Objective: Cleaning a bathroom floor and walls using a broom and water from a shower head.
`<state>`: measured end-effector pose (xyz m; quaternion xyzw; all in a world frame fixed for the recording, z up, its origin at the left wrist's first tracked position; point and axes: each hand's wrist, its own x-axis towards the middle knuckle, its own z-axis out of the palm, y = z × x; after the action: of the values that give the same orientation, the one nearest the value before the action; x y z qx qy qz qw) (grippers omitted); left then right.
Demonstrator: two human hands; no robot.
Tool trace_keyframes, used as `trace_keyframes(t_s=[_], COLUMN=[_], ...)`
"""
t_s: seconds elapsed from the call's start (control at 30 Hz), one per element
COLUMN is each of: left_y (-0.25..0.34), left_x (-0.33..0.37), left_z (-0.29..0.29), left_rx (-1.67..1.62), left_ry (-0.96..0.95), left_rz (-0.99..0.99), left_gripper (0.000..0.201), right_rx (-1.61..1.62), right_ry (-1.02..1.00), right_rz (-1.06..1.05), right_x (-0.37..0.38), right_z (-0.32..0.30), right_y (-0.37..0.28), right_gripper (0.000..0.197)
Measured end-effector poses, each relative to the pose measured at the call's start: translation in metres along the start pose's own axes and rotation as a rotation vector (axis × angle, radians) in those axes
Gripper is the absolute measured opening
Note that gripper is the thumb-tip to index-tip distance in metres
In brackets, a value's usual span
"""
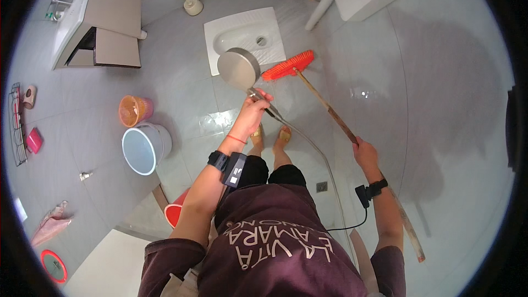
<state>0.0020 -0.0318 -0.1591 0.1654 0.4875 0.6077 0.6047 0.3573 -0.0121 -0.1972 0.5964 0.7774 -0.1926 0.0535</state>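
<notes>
My left hand [253, 111] is closed around the handle of a round grey shower head [238, 69], raised in front of me. Its metal hose [316, 148] curves away down to the right. With my right hand [365, 154] I grip the wooden pole of a broom [330, 109]; the pole slants from upper left to lower right, its end passing beside my forearm. The orange-red bristled head [288, 65] rests on the floor by the right corner of a white squat toilet [272, 27]. Whether water leaves the shower head cannot be made out.
A blue-grey bucket [163, 138] and an orange wastebasket [147, 109] stand at left, below a vanity cabinet [115, 16]. A toilet brush in its holder [193, 6] is at the back. A red basin [173, 214] sits near my left elbow. Wet patches shine on the tiles.
</notes>
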Motion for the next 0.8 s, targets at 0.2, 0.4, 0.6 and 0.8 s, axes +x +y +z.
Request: trace_keyframes(t_s=[0.2,0.4,0.6,0.8], left_y=[-0.008,-0.02,-0.023,-0.031], left_x=[-0.003,-0.004,-0.003,-0.001], left_z=[-0.01,-0.029,-0.036,-0.031], left_rx=[-0.116,-0.104,-0.107,0.129], left_ry=[0.111,0.298,0.314,0.285], left_rz=[0.015,0.105,0.052,0.117], left_gripper=[0.025,0.024,0.025,0.026], right_rx=[-0.177,-0.309,-0.23,-0.319], right_ry=[-0.111,-0.133,-0.145,-0.146], right_rz=[-0.033,-0.304,-0.429,-0.47], right_x=[0.046,0.082,0.098,0.119], right_z=[-0.053,-0.083,-0.082,-0.117], right_y=[-0.009,-0.028,-0.038,-0.063], right_gripper=[0.027,0.026,0.026,0.025])
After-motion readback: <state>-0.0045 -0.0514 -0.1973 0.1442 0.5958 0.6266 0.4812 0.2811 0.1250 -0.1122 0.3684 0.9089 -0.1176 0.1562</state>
